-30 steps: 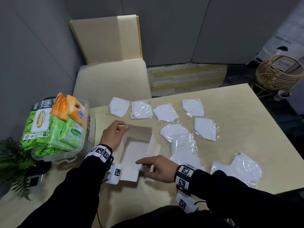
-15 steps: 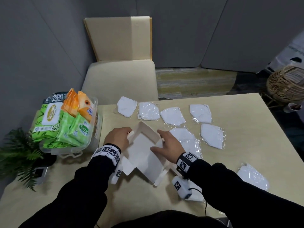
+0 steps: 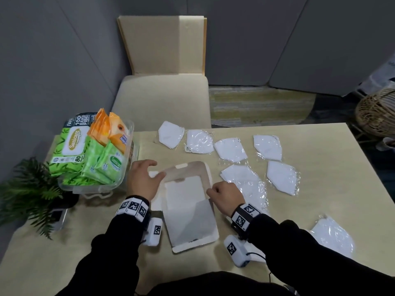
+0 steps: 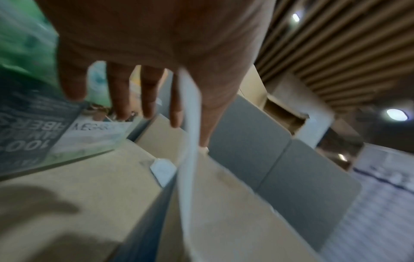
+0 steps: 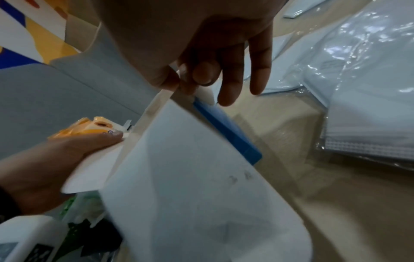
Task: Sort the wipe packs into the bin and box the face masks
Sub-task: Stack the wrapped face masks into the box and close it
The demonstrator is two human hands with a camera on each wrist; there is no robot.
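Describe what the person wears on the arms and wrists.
Both arms are in black long sleeves. Each wrist carries a white band printed with square black-and-white markers, and under each hangs a small white camera block with its own marker. A thin black cable runs from the right block.

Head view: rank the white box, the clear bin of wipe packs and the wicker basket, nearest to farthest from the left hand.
1. White box: gripped at its left flap by the left hand.
2. Clear bin: just left of that hand, on the table.
3. Wicker basket: far right, on the floor.
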